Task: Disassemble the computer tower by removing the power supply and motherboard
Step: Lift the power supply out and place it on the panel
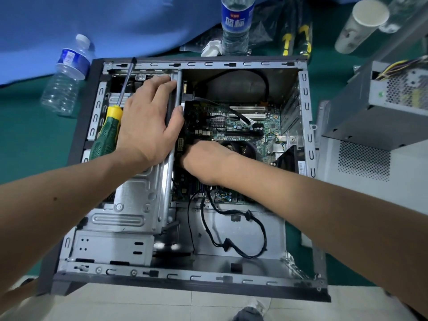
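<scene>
Motherboard (234, 126) removal is under way inside a computer tower (185, 272) laid on its side on a green-covered counter (32, 126), its open face up. The board lies flat on the case floor in the far half of the chassis, its long axis running from the viewer toward the far rim, expansion slots at the far end, its left edge tucked against the drive cage (134, 200).

The person's left hand (148, 121) rests spread on the cage, fingers straight along the top and thumb hooked over the upright bar (177, 93), bracing the case. The right hand (203, 158) reaches down to the board's left edge beside the cooler fan (243, 148); its fingers are hidden beneath the knuckles, so whether they grip a connector or the board itself cannot be told.

A green-and-yellow screwdriver (108, 128) lies across the cage, untouched. The power supply (393, 89) already sits outside the case, on the right.

Doing this step well likely means freeing any plug straight upward without rocking it, checking that the loose black cable (240, 228) near the front is clear, then lifting the board by its edges, level, and sliding it away from the rear ports.
</scene>
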`<action>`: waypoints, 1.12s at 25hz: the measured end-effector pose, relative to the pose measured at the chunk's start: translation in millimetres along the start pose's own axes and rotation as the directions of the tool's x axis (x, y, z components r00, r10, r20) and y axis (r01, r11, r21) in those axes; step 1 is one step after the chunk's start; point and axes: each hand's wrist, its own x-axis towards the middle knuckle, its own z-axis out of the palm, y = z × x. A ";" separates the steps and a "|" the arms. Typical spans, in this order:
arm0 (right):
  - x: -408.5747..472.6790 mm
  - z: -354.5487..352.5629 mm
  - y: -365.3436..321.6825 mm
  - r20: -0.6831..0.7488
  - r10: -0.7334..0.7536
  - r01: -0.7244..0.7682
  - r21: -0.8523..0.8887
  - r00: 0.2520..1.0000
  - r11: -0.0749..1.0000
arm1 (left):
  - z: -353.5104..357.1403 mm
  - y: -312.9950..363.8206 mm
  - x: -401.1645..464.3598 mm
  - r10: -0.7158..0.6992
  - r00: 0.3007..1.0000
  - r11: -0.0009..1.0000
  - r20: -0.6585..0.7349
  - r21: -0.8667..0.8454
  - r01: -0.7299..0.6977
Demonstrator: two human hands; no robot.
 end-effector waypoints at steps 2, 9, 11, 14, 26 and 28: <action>-1.8 -2.1 -4.7 0.057 0.029 -0.029 -0.002 0.998 1.000 | -0.2 -0.1 -0.1 -0.003 1.000 1.000 0.002 0.001 0.003; -8.1 3.3 -10.7 0.016 0.203 -0.191 -0.270 0.979 0.944 | 1.3 -2.3 0.5 0.001 1.000 1.000 -0.002 0.006 -0.001; -6.2 4.5 -12.6 0.039 0.244 -0.225 -0.264 0.969 0.938 | 1.6 -2.4 0.7 0.001 1.000 1.000 -0.004 0.013 -0.001; -2.0 2.3 -14.8 0.087 0.182 -0.168 -0.145 0.979 0.975 | 1.7 -2.1 0.9 0.002 1.000 1.000 0.000 0.007 -0.002; -18.6 0.1 17.8 -0.183 0.072 -0.004 0.346 0.980 0.938 | 0.2 -1.6 0.4 -0.008 1.000 1.000 0.003 0.004 0.008; -27.1 2.1 16.5 -0.249 0.058 0.023 0.311 0.967 0.950 | 0.4 -0.7 0.7 -0.006 1.000 1.000 0.004 0.002 0.006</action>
